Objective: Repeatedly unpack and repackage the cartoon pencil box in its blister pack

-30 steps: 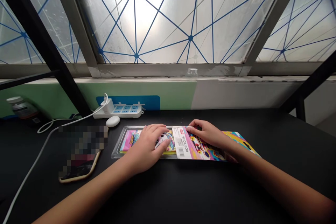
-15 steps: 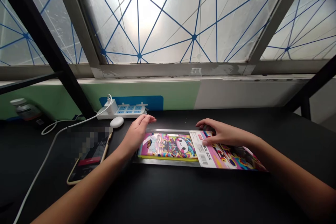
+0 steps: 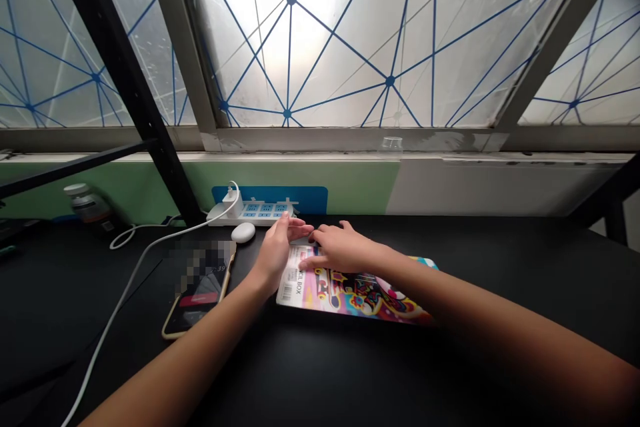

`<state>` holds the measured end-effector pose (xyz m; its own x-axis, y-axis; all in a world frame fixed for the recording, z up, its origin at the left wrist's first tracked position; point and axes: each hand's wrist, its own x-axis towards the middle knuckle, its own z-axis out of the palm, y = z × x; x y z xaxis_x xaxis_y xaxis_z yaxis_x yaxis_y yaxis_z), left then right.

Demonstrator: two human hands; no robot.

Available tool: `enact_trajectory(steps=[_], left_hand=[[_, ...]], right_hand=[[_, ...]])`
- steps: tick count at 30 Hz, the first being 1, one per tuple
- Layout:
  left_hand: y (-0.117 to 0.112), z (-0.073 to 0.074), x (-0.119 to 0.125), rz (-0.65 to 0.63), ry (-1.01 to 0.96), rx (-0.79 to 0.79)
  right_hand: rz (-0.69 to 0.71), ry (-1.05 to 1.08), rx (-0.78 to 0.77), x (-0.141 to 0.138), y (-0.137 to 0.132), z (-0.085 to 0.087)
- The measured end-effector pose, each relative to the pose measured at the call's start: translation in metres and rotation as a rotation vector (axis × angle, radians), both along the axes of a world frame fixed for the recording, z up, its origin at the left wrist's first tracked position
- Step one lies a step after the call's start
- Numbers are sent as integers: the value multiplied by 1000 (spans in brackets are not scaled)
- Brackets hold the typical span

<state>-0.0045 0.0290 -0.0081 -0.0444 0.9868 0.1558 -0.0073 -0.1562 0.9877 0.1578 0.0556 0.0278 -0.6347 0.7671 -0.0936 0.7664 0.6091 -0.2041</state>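
A colourful printed card marked "PENCIL BOX" (image 3: 350,290) lies flat on the black table, covering the patterned pencil box and clear tray. My right hand (image 3: 345,250) grips the card near its left end, thumb on the printed face and fingers at the far edge. At the card's left end, my left hand (image 3: 275,247) stands on its side with fingers stretched out, their tips close to my right fingers. Whether the left palm touches the packaging is hidden. My right forearm covers part of the card's right side.
On the left lie a phone (image 3: 205,297) and a round white case (image 3: 243,233). A white power strip (image 3: 267,213) with a plugged-in charger stands by the wall, its cable (image 3: 115,300) running across the table. A bottle (image 3: 90,203) sits behind the black frame bar (image 3: 125,73).
My right hand has moved left with the printed card, which now covers the pencil box that showed before. My left hand stays at the left end. The view has shifted slightly left.
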Motion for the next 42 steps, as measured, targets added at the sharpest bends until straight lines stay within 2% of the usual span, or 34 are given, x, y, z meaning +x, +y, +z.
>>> enact_trajectory(steps=[3,5,8,10,13,15,19,25,27,31,34,37,42], left_hand=[[0,1,-2,8,128,52],[-2,2,-5,-8,255,102],[-9,2,-7,-93,501,206],[-15,2,-6,-170,658,267],[-23,2,-1,-251,817,302],[-26,3,2,-266,867,301],[-24,4,2,-231,836,251],[-11,-3,-1,-82,567,134],[-7,-5,0,-52,436,109],[-4,-4,2,-50,24,3],[-4,-3,3,-55,-80,-27],[-5,-4,3,-45,25,5],[-9,-6,3,-96,621,176]], right_hand=[[13,15,101,-15,-7,-5],[2,30,162,-7,-16,-7],[-25,64,219,28,-33,-11],[-60,99,206,57,-44,-15],[-188,126,152,94,-55,-23],[-273,140,119,107,-58,-28],[-282,155,100,112,-57,-31],[-244,179,56,112,-55,-29],[-242,164,43,115,-55,-29],[-240,116,27,116,-55,-30],[-231,75,22,109,-54,-30],[-208,58,33,96,-53,-29],[-188,123,74,80,-53,-26]])
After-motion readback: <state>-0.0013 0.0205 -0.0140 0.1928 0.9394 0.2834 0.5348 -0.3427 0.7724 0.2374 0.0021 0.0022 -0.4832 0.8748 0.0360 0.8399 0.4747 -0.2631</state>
